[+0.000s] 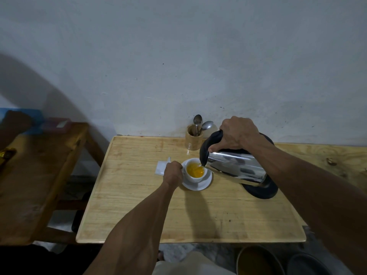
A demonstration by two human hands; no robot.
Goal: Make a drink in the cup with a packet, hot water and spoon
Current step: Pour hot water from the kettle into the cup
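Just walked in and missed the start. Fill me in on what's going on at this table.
A person is making a drink. The right hand tips a steel kettle by its black handle, spout over the white cup, which already holds orange-yellow liquid. The left hand steadies the cup on its saucer. The opened white packet lies beside it, and two spoons wait in a wooden holder.

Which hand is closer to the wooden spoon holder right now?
Right. The right hand grips the kettle handle just right of the spoon holder. The left hand is nearer the camera, at the cup.
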